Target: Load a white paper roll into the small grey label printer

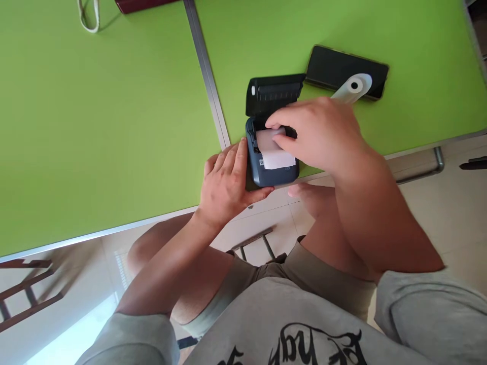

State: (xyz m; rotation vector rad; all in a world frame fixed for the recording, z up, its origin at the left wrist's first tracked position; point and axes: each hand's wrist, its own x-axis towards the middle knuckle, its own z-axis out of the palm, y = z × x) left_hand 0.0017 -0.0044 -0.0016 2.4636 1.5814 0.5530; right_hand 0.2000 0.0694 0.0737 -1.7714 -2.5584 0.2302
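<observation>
A small dark blue portable printer (273, 178) sits at the front edge of the green table, its black lid (276, 95) swung up and back. White paper (279, 158) lies in its bay, with the loose end hanging over the front. My right hand (319, 129) reaches in from the right, with thumb and forefinger on the paper; the other fingers are partly hidden. Flat along the printer's left side rests my left hand (228, 180), fingers stretched out and thumb below the front corner, steadying nothing between its fingers.
Behind my right hand, a white paper roll (354, 87) overlaps a black phone (344, 71). A metal strip (207, 73) crosses the green table (114, 126). At the far edge are a dark red object (146, 4) and a white cord loop (90, 23). My legs are below the table's edge.
</observation>
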